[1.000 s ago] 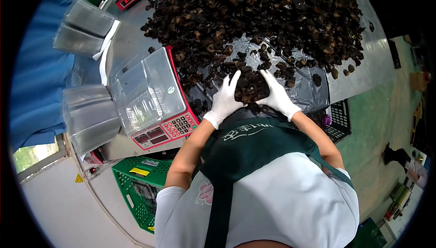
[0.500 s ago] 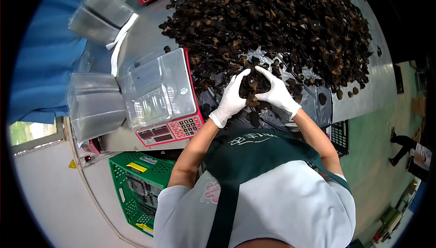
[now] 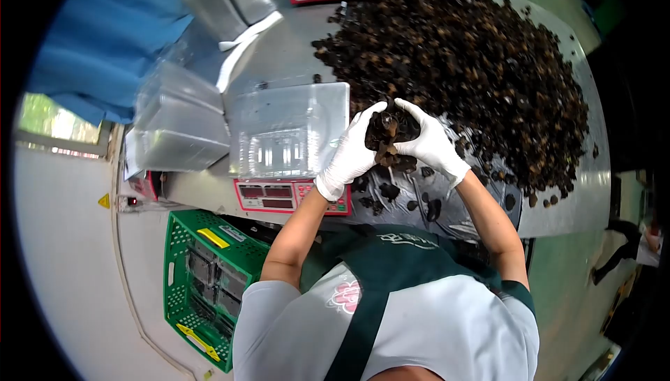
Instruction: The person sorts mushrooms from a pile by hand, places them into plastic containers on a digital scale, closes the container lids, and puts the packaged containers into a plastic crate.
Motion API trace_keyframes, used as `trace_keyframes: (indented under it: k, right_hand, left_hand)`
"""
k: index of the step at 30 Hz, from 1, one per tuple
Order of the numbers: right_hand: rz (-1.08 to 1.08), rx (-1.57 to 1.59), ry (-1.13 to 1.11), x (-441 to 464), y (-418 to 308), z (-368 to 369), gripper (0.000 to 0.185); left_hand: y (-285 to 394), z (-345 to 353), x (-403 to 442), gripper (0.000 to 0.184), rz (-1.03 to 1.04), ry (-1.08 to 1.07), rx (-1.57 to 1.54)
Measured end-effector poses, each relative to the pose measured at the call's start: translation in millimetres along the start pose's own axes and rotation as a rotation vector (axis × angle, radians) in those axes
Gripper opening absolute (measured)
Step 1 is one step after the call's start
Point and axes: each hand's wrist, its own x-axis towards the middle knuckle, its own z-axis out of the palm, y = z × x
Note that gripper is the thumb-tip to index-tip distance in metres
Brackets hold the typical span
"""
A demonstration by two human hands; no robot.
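Sporting a pale, short-sleeved shirt [image 3: 453,318] down at six o'clock, and flashing a pink, flower-like print [image 3: 345,297] at nine o'clock on its front! Wearing over it a dark green apron [image 3: 370,262], with white lettering [image 3: 407,240] up at twelve and a strap [image 3: 361,332] towards seven. Showing snug white gloves [image 3: 431,152], too, on left hand [image 3: 349,159] and right hand [image 3: 434,146]!

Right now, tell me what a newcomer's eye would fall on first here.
Probably the big dark heap spread across the metal table. Next come the white-gloved left hand and right hand, cupped around a dark clump at the heap's near edge. The green crate at lower left might catch the eye too.
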Motion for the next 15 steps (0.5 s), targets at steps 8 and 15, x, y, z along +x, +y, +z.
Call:
trace_keyframes:
  k: [8, 15]
  right_hand:
    - [-0.217, -0.067, -0.070, 72, -71, 98, 0.083]
    - [-0.207, -0.046, -0.129, 105, -78, 195, 0.076]
  left_hand:
    - [7, -129, -27, 0.074, -0.002, 0.177, 0.067]
    - [-44, -207, -52, 0.081, -0.136, 0.120, -0.120]
